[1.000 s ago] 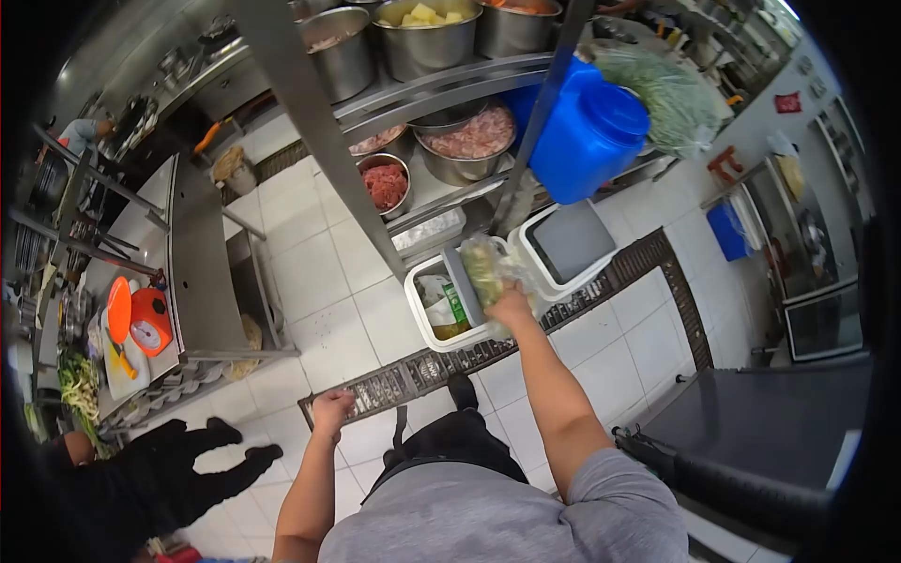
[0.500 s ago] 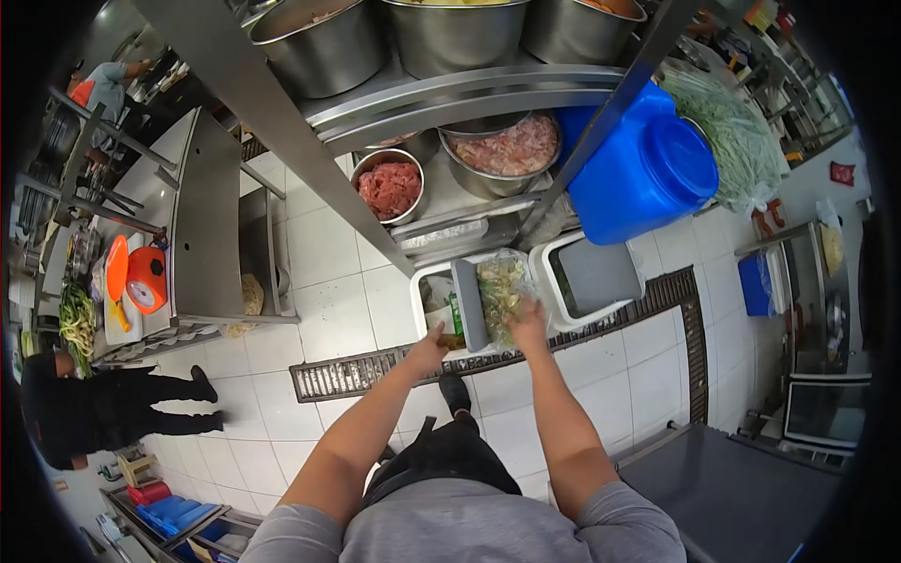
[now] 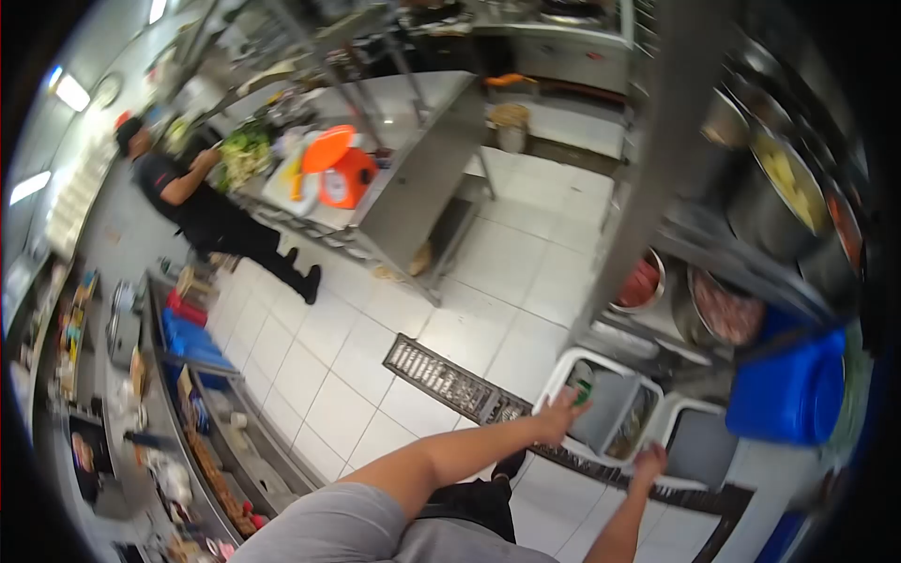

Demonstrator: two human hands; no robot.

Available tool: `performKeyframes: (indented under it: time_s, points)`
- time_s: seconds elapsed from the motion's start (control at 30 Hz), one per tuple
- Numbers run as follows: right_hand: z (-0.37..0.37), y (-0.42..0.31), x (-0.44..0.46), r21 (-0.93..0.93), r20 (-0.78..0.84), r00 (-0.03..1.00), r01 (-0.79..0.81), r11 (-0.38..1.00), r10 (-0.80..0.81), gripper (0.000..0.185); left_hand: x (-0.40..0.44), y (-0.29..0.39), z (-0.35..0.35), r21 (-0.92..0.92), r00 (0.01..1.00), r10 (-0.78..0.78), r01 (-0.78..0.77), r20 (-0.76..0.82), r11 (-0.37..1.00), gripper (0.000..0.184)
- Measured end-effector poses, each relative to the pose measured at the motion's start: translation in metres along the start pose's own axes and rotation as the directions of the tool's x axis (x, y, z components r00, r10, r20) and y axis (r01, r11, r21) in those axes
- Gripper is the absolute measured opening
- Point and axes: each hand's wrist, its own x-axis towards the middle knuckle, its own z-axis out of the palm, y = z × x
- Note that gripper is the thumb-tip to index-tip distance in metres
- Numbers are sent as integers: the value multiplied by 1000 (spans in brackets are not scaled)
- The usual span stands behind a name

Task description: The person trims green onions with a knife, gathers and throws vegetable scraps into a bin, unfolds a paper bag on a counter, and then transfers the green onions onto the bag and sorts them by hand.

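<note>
The bin (image 3: 557, 377) is flanked by the left hand (image 3: 561, 416), held half-spread at its rim, and the right hand (image 3: 649, 462), loosely curled near its corner; whether anything is gripped cannot be told.

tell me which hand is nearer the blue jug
Right. The right hand is apart from the blue jug, below and left of it in the picture; the left hand is farther left, by the outer edge of a white bin.
</note>
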Motion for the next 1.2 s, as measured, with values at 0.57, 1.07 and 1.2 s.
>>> performKeyframes:
  time_s: [0.57,1.07,1.2]
  points:
    - [467,-168,-394,339,935,-301,912,230,-186,38,-494,-329,167,-388,401,-915,837,-44,386,35]
    - [579,151,-331,-218,648,435,892,-395,625,32,-730,-300,485,-718,228,-700,420,676,-556,44]
    - [632,166,-390,-59,522,330,934,-353,786,26,-735,-351,509,-773,1,-951,582,309,-251,33]
